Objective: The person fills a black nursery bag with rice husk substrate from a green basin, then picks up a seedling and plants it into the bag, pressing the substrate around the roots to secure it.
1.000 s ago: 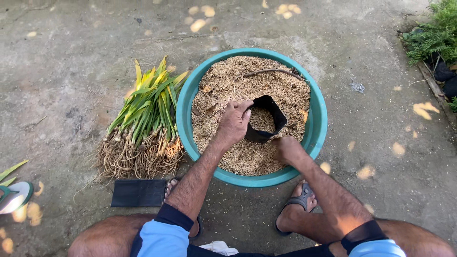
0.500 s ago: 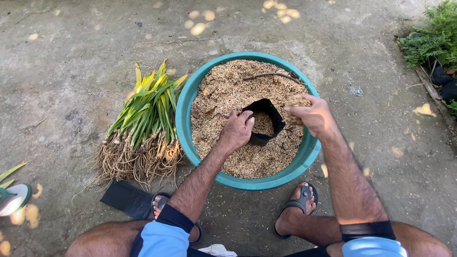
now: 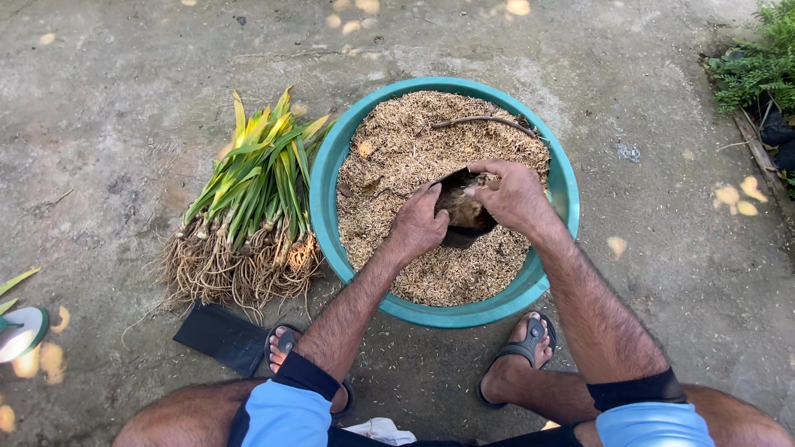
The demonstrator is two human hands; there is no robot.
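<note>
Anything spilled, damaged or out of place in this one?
Slightly: loose husk grains lie scattered on the concrete in front of the teal basin, and a bare stick lies across the husk fill. Both hands work at the black bag.

Rough grey concrete floor [image 3: 124,99] outdoors, cracked and stained, dappled with sunlight spots; green ferns [image 3: 758,58] edge the upper right corner.

This is an outdoor garden yard, a spot for potting plants. The ground is rough, stained grey concrete [image 3: 124,99] dappled with sunlight. A round teal plastic basin [image 3: 327,178] filled with tan husk-like planting mix sits on it, and just left lies a bundle of green-leaved seedlings with bare tangled roots [image 3: 248,207]. Green leafy plants [image 3: 758,58] grow at the far right edge.
</note>
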